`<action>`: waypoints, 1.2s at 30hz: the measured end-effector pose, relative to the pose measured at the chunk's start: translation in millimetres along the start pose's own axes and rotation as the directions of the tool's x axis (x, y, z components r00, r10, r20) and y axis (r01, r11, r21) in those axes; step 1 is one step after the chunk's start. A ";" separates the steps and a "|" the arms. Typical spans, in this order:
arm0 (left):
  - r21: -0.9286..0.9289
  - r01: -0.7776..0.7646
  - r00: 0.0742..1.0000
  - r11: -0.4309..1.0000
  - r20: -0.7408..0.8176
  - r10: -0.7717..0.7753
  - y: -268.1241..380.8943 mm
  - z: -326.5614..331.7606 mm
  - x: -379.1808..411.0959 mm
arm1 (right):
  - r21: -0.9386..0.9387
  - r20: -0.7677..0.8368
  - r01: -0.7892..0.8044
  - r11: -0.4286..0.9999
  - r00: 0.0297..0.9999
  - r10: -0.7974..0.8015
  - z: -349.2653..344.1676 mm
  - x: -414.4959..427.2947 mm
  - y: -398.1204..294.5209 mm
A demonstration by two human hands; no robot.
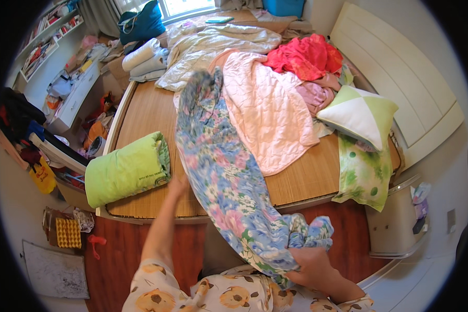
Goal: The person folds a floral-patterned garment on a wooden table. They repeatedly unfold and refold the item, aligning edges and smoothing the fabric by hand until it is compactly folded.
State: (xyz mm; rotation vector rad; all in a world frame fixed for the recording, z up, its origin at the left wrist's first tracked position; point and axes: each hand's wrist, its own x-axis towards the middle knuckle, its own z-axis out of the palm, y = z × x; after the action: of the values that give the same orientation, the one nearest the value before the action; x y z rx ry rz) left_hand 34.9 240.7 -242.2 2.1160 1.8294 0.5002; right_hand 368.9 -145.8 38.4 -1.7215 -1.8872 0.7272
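Observation:
A blue floral cloth with pink and white flowers stretches from the middle of the bed down towards my body. Its near end is bunched in my right hand, whose fingers are closed on the fabric. The far end is crumpled and blurred. My left hand is at the cloth's left edge, over the bed mat; whether it grips the fabric is unclear. Just left of that hand lies a folded green quilt. A pink quilted blanket is spread out on the cloth's right side.
A woven mat covers the bed. Farther back lie a pale patterned quilt, folded bedding and red fabric. A green-and-white cushion sits by the headboard. A nightstand stands right of the bed, cluttered shelves left.

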 end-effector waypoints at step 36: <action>-0.261 -0.268 0.943 0.927 -0.267 0.198 163.8 -14.3 -229.9 | 0.555 -0.187 -0.174 0.814 0.927 0.326 56.3 -29.3 4.4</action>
State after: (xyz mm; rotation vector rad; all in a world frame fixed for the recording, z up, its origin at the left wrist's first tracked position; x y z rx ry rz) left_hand 143.9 -10.5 -172.3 2.1463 1.4989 1.0559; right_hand 337.4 -178.4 -6.3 -1.6124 -1.1334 0.9485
